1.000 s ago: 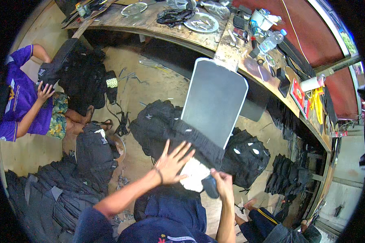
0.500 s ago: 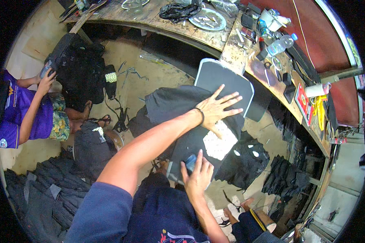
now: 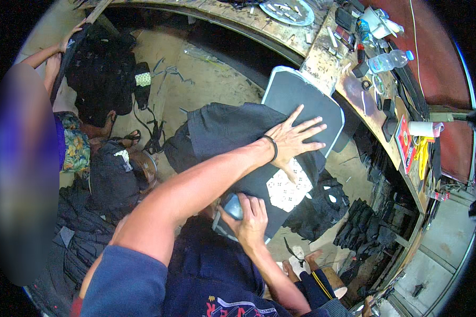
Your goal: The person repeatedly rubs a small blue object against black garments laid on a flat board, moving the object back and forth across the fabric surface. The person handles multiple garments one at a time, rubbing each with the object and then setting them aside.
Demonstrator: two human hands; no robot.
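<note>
My left hand [image 3: 293,141] lies flat with fingers spread, pressing on black cloth [image 3: 225,122] draped over a black board [image 3: 301,96] with a pale edge. Its thumb reaches onto a white hexagonal patch [image 3: 286,191] with a small dark pattern. Nearer to me, my right hand [image 3: 250,221] closes around a smooth, rounded blue-grey object [image 3: 232,207]; its exact kind is hard to make out. That hand is at the board's near left corner, beside the patch.
A cluttered wooden table [image 3: 354,108] stands at the far right, with a plastic bottle [image 3: 390,62] and a plate [image 3: 287,10]. Black cloth pieces [image 3: 314,214] lie on the floor. Another person's patterned shorts [image 3: 75,140] show at left; bare feet [image 3: 301,262] at lower right.
My right hand has moved left with the blue-grey object, away from the patch. The left hand keeps its place on the cloth. At left, the other person's hands have moved up.
</note>
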